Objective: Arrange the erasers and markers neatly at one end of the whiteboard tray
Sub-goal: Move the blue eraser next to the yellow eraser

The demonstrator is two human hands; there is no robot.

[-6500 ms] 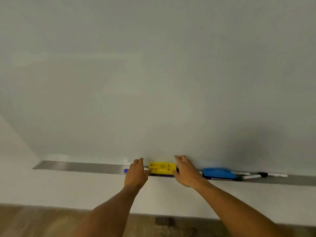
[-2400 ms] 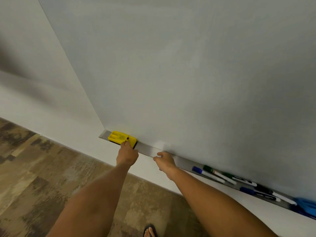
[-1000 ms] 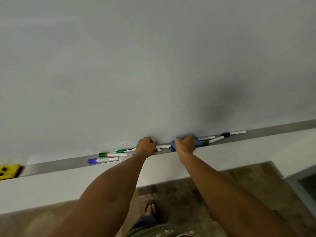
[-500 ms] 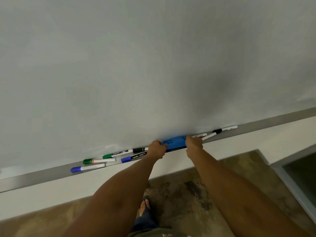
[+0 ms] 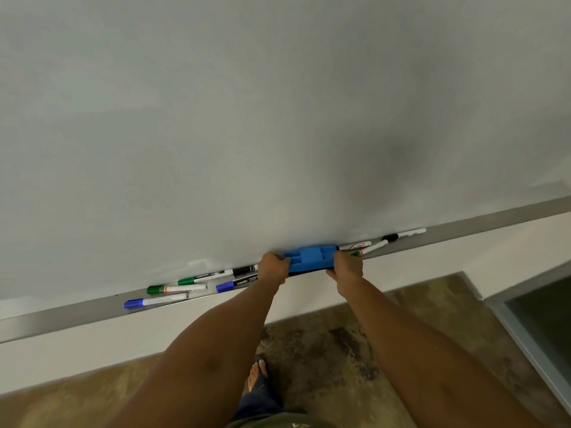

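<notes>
A blue eraser [image 5: 310,257] lies on the grey whiteboard tray [image 5: 61,316]. My left hand [image 5: 273,268] grips its left end and my right hand [image 5: 347,267] grips its right end. Left of my hands lie several markers: a blue-capped one [image 5: 156,302], a green-capped one [image 5: 176,288], another green one [image 5: 204,278] and a blue one [image 5: 236,284] partly behind my left wrist. Right of the eraser lie a red-printed marker [image 5: 355,245], a green-tipped marker [image 5: 370,248] and a black-capped marker [image 5: 404,234]. The yellow eraser is out of view.
The whiteboard [image 5: 278,118] fills the upper view. Below the tray runs a white wall strip [image 5: 92,350], then patterned brown carpet [image 5: 324,344]. My foot [image 5: 256,373] shows below. A grey-framed glass panel [image 5: 543,322] stands at the right.
The yellow eraser was pushed to the tray's left end and the view swung right. Both hands closed on the blue eraser's ends, which has shifted slightly left along the tray.
</notes>
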